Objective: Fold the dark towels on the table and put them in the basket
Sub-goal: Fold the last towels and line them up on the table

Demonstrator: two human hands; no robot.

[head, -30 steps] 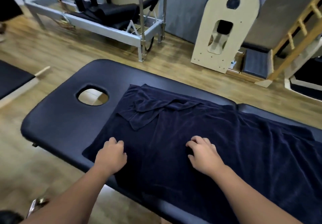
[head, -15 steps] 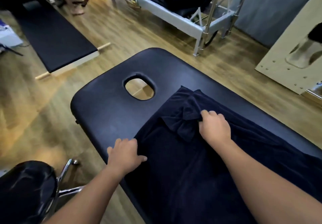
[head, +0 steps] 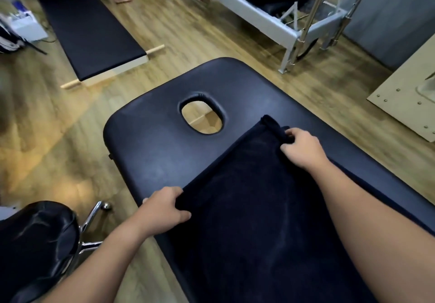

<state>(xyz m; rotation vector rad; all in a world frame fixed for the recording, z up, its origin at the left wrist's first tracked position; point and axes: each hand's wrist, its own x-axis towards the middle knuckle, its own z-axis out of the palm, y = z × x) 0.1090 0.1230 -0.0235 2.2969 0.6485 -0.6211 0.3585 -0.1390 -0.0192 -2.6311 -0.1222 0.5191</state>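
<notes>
No readable text, labels or numbers.

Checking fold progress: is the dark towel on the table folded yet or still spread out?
Still spread: the dark towel lies along the table, the left hand and right hand gripping its end corners.

The towel [head: 254,199] is matt plush cloth (dark navy), the table [head: 153,152] smooth, faintly glossy leatherette.
</notes>
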